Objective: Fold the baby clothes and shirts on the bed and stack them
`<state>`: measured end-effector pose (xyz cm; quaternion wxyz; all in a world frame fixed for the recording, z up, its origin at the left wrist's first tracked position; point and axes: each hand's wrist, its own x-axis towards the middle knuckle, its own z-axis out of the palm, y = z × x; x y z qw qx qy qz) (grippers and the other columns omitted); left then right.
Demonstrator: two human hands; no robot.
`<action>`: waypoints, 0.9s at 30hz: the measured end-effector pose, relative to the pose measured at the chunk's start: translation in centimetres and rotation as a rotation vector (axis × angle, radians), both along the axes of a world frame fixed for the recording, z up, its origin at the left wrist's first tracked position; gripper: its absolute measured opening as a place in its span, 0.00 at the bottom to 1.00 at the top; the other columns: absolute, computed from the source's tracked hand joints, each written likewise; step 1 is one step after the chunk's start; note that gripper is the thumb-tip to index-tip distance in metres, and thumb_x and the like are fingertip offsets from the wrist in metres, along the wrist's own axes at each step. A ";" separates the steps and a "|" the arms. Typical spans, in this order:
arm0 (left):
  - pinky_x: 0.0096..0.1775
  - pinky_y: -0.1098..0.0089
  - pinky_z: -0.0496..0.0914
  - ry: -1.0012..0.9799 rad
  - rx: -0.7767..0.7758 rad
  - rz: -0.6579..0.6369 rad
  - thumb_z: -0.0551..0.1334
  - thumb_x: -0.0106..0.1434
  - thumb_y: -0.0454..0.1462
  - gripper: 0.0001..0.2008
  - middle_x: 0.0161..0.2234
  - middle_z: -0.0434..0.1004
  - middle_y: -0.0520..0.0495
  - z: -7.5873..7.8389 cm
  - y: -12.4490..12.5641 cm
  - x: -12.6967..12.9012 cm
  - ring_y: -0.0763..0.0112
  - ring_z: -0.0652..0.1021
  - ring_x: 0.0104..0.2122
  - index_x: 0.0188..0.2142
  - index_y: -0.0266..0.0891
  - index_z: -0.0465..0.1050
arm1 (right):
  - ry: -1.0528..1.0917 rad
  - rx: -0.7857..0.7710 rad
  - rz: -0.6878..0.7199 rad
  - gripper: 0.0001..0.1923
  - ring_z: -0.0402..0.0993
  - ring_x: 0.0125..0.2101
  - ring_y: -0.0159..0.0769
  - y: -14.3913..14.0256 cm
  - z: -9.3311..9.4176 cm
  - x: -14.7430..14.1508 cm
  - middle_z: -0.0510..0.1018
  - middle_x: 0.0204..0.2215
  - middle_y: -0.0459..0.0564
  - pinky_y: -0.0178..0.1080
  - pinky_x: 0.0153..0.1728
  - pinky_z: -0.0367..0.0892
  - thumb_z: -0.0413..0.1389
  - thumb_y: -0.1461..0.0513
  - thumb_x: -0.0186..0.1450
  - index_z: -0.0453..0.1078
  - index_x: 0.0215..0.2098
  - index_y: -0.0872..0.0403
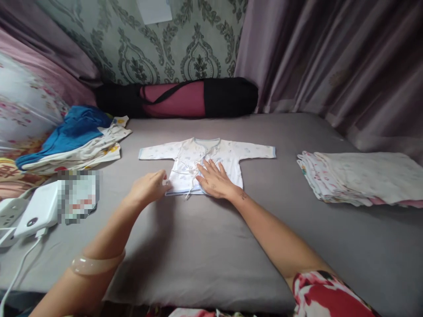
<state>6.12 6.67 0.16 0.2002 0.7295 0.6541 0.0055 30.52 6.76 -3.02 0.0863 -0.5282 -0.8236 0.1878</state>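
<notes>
The grey-sheeted bed (pixel 205 246) lies bare in front of the small white cotton baby shirt (pixel 211 160), and on both sides between its sleeves and the neighbouring piles. To the left, a heap of blue and cream clothes (pixel 74 143) and a white power strip with charger (pixel 33 213) block the way. To the right sits a stack of folded white printed cloths (pixel 360 178). Behind, a long black-and-maroon roll bag (pixel 178 99) closes the far edge

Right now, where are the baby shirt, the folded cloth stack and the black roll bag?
baby shirt (pixel 228 152): head view, right chest panel.
folded cloth stack (pixel 360 176): head view, top layer.
black roll bag (pixel 231 97): head view, right black end.
</notes>
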 end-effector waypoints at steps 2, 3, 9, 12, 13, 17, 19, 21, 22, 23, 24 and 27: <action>0.41 0.65 0.70 0.015 0.153 -0.100 0.57 0.63 0.44 0.12 0.39 0.78 0.42 0.7 0.4 1.8 0.57 0.78 0.42 0.42 0.42 0.71 | 0.021 0.030 -0.062 0.32 0.34 0.70 0.43 0.3 0.7 0.5 0.44 0.71 0.55 0.51 0.67 0.34 0.33 0.50 0.74 0.47 0.71 0.56; 0.45 0.64 0.70 -0.005 0.235 -0.168 0.54 0.65 0.44 0.13 0.44 0.77 0.41 0.7 0.7 2.8 0.57 0.77 0.46 0.44 0.42 0.71 | 0.017 0.072 -0.111 0.32 0.34 0.70 0.42 0.6 0.8 0.8 0.44 0.71 0.55 0.51 0.67 0.33 0.33 0.51 0.74 0.46 0.71 0.57; 0.65 0.51 0.51 0.017 0.387 -0.376 0.47 0.70 0.46 0.28 0.67 0.55 0.32 -4.7 3.3 6.0 0.53 0.55 0.67 0.63 0.32 0.58 | -0.075 0.139 -0.260 0.36 0.34 0.70 0.45 1.6 -1.2 2.5 0.42 0.71 0.61 0.50 0.67 0.30 0.36 0.50 0.73 0.46 0.70 0.66; 0.66 0.51 0.47 0.091 0.345 -0.355 0.45 0.71 0.48 0.30 0.69 0.50 0.35 -6.8 4.0 5.5 0.53 0.50 0.69 0.66 0.34 0.54 | -0.079 0.093 -0.267 0.37 0.35 0.70 0.47 1.5 -1.8 2.7 0.44 0.70 0.61 0.53 0.66 0.31 0.36 0.48 0.73 0.47 0.70 0.65; 0.66 0.51 0.47 0.106 0.336 -0.360 0.45 0.71 0.48 0.30 0.69 0.49 0.35 -6.9 4.1 5.2 0.53 0.50 0.69 0.67 0.34 0.54 | -0.078 0.093 -0.270 0.37 0.36 0.70 0.47 1.5 -1.8 2.7 0.44 0.70 0.61 0.54 0.66 0.31 0.35 0.48 0.73 0.47 0.70 0.65; 0.64 0.49 0.51 0.126 0.296 -0.399 0.43 0.72 0.49 0.30 0.67 0.55 0.35 -4.8 4.1 5.5 0.53 0.55 0.67 0.65 0.36 0.56 | -0.067 0.112 -0.274 0.35 0.37 0.69 0.48 1.4 -1.7 2.5 0.45 0.70 0.61 0.55 0.66 0.32 0.36 0.49 0.73 0.49 0.70 0.62; 0.64 0.50 0.53 0.097 0.311 -0.434 0.40 0.73 0.48 0.28 0.65 0.60 0.39 -3.1 4.4 6.8 0.57 0.58 0.66 0.65 0.40 0.58 | -0.060 0.117 -0.273 0.34 0.38 0.69 0.49 1.5 -1.8 2.5 0.46 0.70 0.61 0.55 0.65 0.32 0.37 0.49 0.73 0.50 0.70 0.60; 0.65 0.54 0.51 0.043 0.346 -0.489 0.38 0.73 0.47 0.27 0.66 0.60 0.43 -2.1 5.0 8.5 0.61 0.57 0.67 0.65 0.42 0.58 | -0.058 0.126 -0.270 0.32 0.38 0.69 0.49 1.6 -2.1 2.6 0.46 0.70 0.61 0.56 0.65 0.32 0.36 0.51 0.73 0.50 0.70 0.59; 0.65 0.55 0.50 0.016 0.351 -0.523 0.37 0.73 0.46 0.28 0.66 0.58 0.43 -2.1 5.5 9.4 0.62 0.56 0.67 0.66 0.41 0.57 | -0.059 0.132 -0.269 0.32 0.38 0.69 0.49 1.7 -2.3 2.6 0.46 0.70 0.61 0.56 0.65 0.32 0.36 0.51 0.73 0.50 0.70 0.60; 0.66 0.56 0.49 -0.005 0.343 -0.555 0.37 0.73 0.46 0.28 0.67 0.57 0.43 -2.3 6.0 10.2 0.63 0.55 0.68 0.66 0.40 0.57 | -0.060 0.139 -0.271 0.32 0.38 0.69 0.49 1.7 -2.4 2.6 0.46 0.70 0.61 0.56 0.65 0.32 0.36 0.51 0.73 0.50 0.70 0.60; 0.66 0.57 0.48 -0.019 0.330 -0.576 0.36 0.73 0.45 0.29 0.68 0.55 0.43 -2.8 6.7 10.9 0.63 0.54 0.68 0.66 0.37 0.57 | -0.060 0.145 -0.273 0.32 0.38 0.69 0.49 1.8 -2.6 2.6 0.47 0.70 0.61 0.56 0.65 0.32 0.35 0.51 0.74 0.50 0.70 0.60; 0.66 0.56 0.47 -0.030 0.313 -0.576 0.36 0.73 0.43 0.29 0.68 0.54 0.39 -5.1 8.7 11.6 0.62 0.52 0.68 0.65 0.33 0.57 | -0.057 0.166 -0.279 0.32 0.40 0.69 0.48 1.7 -2.9 2.6 0.48 0.70 0.61 0.55 0.65 0.32 0.36 0.52 0.73 0.51 0.69 0.61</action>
